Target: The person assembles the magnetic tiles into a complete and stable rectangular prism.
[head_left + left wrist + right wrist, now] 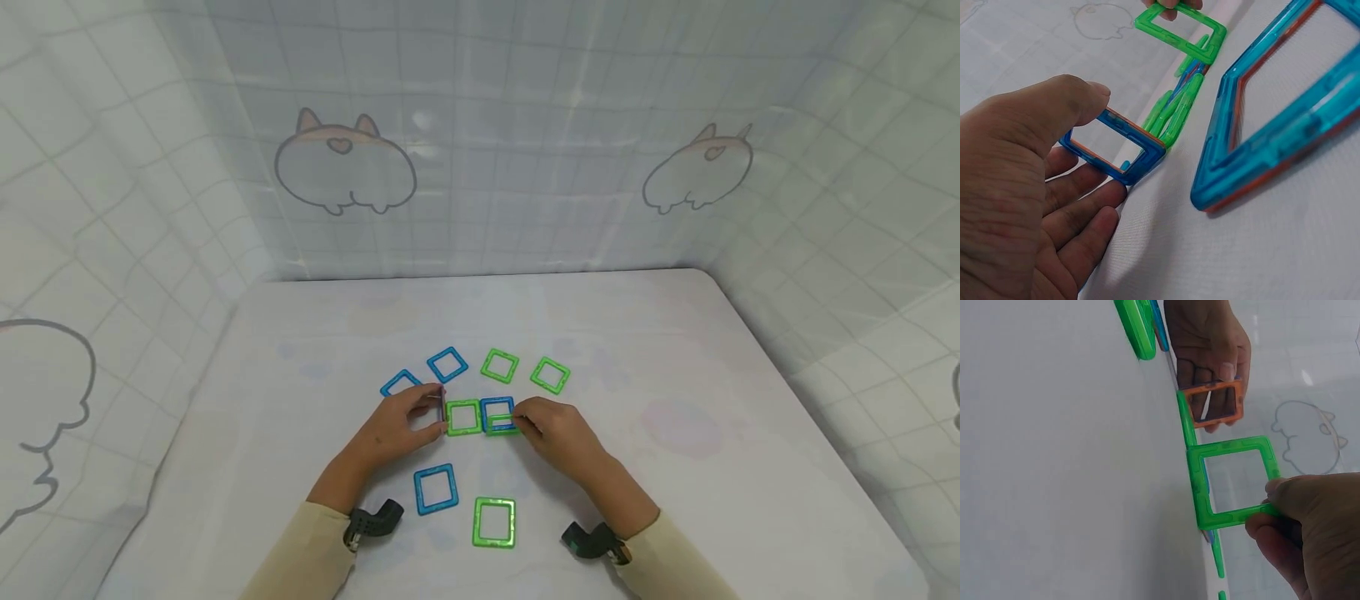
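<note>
Blue plastic, orange-backed: one small upright frame, at the left edge of the flat green frame. Your left hand pinches it, thumb on the upper edge, fingertips at the lower; the grip is closed only to the frame's width.

Green plastic: one tilted frame, raised at the near side of the flat blue frame. Your right hand pinches it by one side between thumb and finger. Whether its lower edge touches the blue, you cannot tell from here.

Flat row: green on your left, blue on your right, side by side on the white table.

Loose, beyond the row: two blue frames, one partly behind your left hand; two green frames.

Loose, nearer you: one blue square, one green square.

Handling notes: hold the left piece plumb and still, as a brace for the row. Bring the right piece's lower edge parallel to the blue edge, corners matched. Keep fingertips clear of the seam. Pinch lightly; a sideways push would probably skew the row.
</note>
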A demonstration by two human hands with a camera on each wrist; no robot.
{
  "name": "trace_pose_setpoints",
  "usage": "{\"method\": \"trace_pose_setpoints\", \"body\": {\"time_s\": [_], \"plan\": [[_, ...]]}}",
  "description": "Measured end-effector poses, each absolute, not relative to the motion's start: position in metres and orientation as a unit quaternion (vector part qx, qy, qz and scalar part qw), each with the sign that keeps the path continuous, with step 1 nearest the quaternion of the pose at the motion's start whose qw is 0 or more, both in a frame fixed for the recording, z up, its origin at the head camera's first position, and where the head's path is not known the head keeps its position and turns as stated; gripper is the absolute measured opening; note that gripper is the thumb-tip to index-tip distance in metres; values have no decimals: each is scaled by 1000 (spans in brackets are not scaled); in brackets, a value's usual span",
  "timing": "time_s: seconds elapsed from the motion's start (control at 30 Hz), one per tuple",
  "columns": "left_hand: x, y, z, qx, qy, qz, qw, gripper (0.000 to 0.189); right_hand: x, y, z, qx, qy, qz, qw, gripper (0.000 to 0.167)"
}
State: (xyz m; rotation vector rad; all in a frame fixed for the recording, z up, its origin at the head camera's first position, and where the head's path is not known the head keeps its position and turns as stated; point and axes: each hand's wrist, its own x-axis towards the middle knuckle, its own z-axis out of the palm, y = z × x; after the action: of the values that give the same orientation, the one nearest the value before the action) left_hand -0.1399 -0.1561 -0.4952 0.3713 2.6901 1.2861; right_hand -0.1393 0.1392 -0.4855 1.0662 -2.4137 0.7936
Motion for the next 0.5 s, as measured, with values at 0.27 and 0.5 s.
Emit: {"method": "trace_pose_setpoints", "body": {"time_s": [0.27, 0.5], "plan": [[-140, -157, -496, 128, 888, 435, 70, 67, -140, 135, -486, 390, -855, 275, 202, 14], [-140, -157, -494, 127, 886, 441, 72, 68, -141, 129, -483, 390, -853, 290, 187, 15]]}}
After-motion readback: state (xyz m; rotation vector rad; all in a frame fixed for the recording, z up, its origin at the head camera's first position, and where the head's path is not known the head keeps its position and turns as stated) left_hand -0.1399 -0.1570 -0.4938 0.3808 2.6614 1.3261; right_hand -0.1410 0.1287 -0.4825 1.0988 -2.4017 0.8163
